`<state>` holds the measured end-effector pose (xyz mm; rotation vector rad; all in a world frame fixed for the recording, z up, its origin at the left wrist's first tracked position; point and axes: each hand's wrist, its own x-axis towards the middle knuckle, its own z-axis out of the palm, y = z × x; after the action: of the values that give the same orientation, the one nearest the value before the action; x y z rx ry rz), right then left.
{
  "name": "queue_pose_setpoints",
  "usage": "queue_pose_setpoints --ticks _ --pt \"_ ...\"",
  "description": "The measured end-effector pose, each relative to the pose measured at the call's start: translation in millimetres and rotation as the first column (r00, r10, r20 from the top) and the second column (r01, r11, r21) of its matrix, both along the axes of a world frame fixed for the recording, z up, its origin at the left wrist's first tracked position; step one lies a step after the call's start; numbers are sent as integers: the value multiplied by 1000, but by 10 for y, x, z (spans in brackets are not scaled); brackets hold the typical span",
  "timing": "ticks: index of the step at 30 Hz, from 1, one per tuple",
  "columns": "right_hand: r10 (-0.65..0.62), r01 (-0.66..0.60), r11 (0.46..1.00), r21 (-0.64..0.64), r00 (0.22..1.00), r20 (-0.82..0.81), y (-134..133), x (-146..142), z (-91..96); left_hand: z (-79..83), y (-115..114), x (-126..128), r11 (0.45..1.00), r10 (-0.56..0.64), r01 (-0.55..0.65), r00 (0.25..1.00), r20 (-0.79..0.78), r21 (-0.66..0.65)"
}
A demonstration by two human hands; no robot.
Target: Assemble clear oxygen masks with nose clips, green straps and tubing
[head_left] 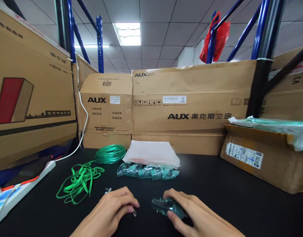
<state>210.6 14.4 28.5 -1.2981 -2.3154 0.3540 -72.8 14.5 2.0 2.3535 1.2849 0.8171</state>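
My right hand (182, 210) grips a translucent green oxygen mask (163, 205), fingers over its top and thumb at the near side. To its left, my left hand (116, 207) is curled low over the black table, with a small shiny clear piece (134, 213) showing under its fingertips. Behind the left knuckles lies another small shiny piece (108, 190), partly hidden. A row of several similar masks (147, 171) sits farther back, in front of a stack of white sheets or bags (151, 153). Loose green elastic straps (80, 181) lie tangled at the left, near a coil of green tubing (110, 154).
Cardboard boxes (191, 108) wall off the back of the black table (215, 197). An open carton (272, 164) with plastic-wrapped contents stands at the right. A white power strip (25, 194), a dark phone (30, 171) and a white cable (85, 121) occupy the left side.
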Motion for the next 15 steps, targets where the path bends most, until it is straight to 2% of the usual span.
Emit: queue_pose_setpoints --ticks 6,15 --pt "-3 1 998 -55 1000 -27 150 6 -32 6 -1 -63 999 48 -48 999 7 -13" --pt "-31 29 984 -175 999 -11 100 37 102 39 38 -174 990 119 -113 990 79 -79"
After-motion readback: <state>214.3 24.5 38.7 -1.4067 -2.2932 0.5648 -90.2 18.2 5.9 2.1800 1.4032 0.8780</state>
